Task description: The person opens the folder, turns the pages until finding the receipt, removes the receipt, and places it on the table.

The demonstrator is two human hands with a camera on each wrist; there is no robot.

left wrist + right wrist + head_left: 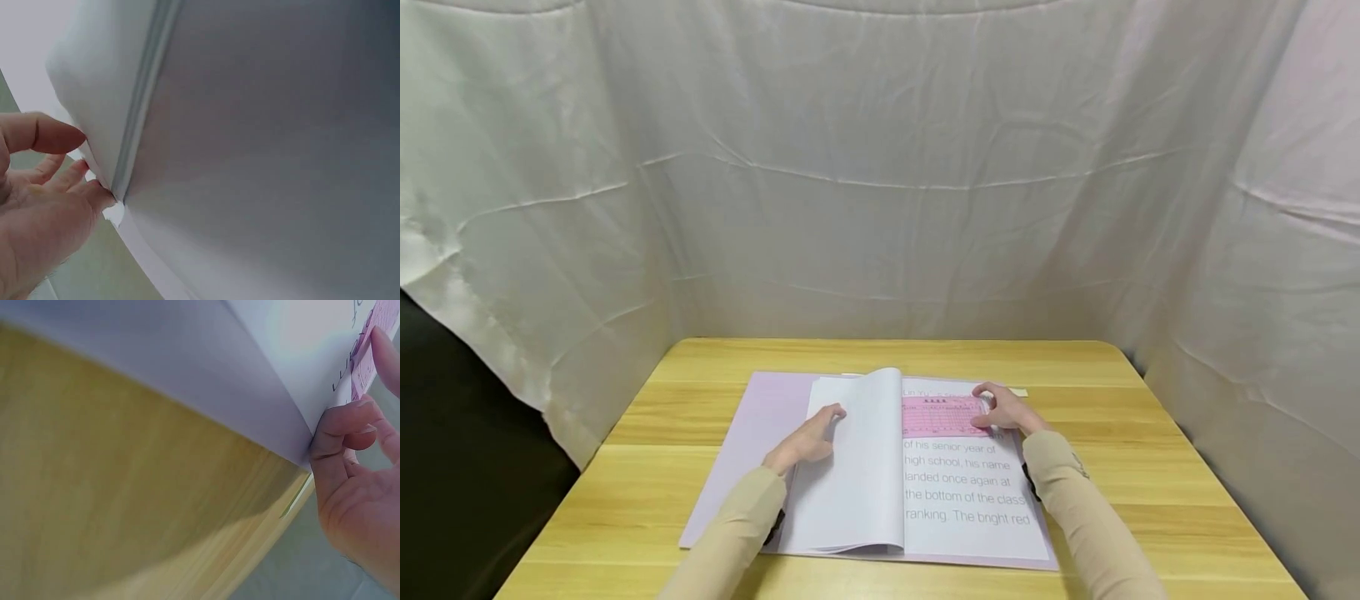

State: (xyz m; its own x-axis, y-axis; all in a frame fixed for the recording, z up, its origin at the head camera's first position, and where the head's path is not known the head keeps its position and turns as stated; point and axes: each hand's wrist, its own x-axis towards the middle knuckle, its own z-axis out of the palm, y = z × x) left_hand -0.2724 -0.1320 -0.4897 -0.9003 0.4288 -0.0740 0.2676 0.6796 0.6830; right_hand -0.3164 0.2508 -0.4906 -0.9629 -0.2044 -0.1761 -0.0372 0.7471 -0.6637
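Note:
An open book with large print (962,500) lies on the table, its turned white pages (857,475) bulging up near the middle. On the upper part of the right page lies a pink printed slip (936,417) with a grid. My right hand (1006,410) holds the slip's right end between thumb and fingers; in the right wrist view the thumb (386,359) touches the slip (364,375) and the other fingers are curled by the page edge. My left hand (808,437) rests on the turned pages, fingers loosely extended; the left wrist view shows its fingertips (75,137) at the paper's edge.
A lilac cover (737,442) extends beyond the pages on the left. A pale yellow strip (1018,392) lies behind the right hand. The wooden table (1150,500) is enclosed by pale curtains (880,208), with a dark gap (460,450) at left.

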